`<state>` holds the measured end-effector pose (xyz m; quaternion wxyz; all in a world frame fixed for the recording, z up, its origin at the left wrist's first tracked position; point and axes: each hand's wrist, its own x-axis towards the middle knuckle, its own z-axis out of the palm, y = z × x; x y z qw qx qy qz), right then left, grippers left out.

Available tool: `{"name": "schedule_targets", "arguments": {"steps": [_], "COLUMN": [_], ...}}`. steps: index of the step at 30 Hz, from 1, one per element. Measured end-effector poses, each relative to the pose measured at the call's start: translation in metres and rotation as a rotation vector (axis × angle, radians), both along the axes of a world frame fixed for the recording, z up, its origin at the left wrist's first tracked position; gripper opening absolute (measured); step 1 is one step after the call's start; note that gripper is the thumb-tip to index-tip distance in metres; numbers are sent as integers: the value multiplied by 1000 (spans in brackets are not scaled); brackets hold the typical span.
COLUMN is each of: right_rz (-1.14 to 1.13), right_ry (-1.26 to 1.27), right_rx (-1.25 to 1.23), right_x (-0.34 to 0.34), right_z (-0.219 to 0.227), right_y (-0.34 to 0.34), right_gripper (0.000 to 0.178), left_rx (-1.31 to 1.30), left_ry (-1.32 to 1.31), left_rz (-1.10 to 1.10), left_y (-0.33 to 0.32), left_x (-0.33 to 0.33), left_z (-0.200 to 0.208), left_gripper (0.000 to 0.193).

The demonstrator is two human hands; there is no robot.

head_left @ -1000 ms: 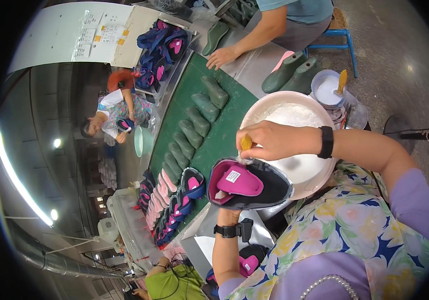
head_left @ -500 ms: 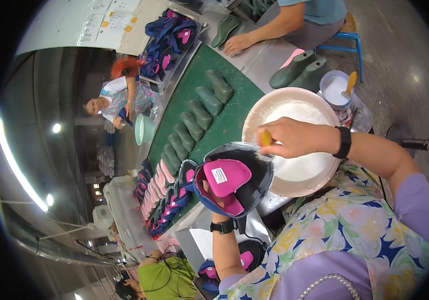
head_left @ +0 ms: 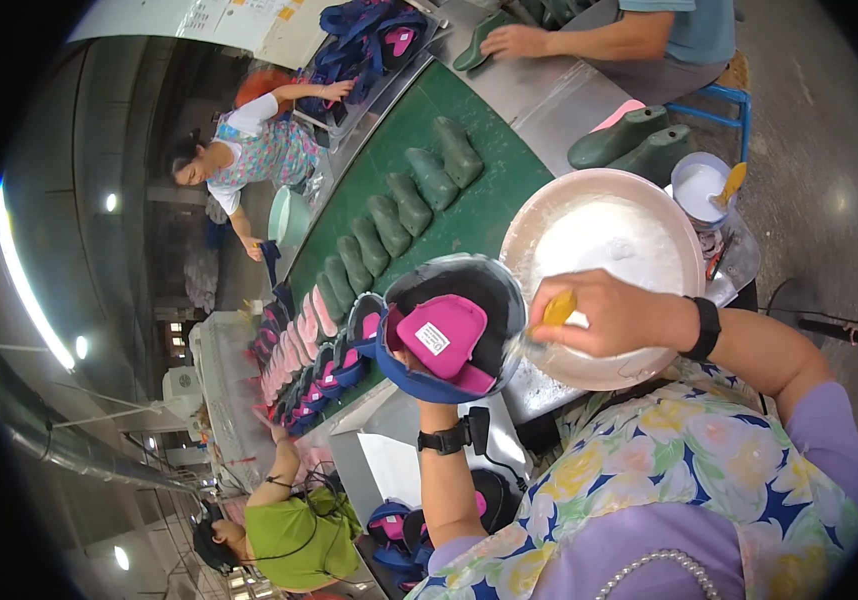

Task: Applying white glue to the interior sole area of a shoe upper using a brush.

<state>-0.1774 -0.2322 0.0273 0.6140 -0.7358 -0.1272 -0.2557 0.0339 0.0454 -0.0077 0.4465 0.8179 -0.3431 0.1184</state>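
My left hand [head_left: 411,366] grips a navy shoe upper [head_left: 404,378] from below and behind; most of its fingers are hidden by the upper. The upper has a pink lining with a white label, and its dark inner edge is smeared with white. In my right hand [head_left: 609,312] is a brush with a yellow handle [head_left: 558,307], fingers closed round it. The bristles are at the right rim of the upper. Just beyond my right hand stands a pale pink basin [head_left: 690,235] of white liquid.
A green conveyor belt [head_left: 489,215] carries several green shoe lasts [head_left: 411,205], pink pieces and shoe uppers. Right of the basin, a small tub [head_left: 697,190] holds white liquid and another brush. Two lasts [head_left: 617,138] stand behind. Co-workers [head_left: 269,160] are across the belt, at far right and lower left.
My right hand and brush have moved down along the upper's right edge, and the upper is tilted differently. A co-worker across the belt now reaches to the tray of uppers.
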Motion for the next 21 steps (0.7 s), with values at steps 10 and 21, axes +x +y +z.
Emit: {"name": "schedule_targets", "arguments": {"steps": [10,21], "right_rz": [-370,-383], "right_ry": [139,410], "right_rx": [28,65], "right_x": [26,20], "right_z": [-14,-33], "right_y": [-36,-37], "right_gripper": [12,7], "left_rx": [-234,-664], "left_ry": [735,905], "left_rz": [339,87], "left_y": [32,68], "left_x": [59,174], "left_z": [-38,-120], "left_gripper": [38,46]}}
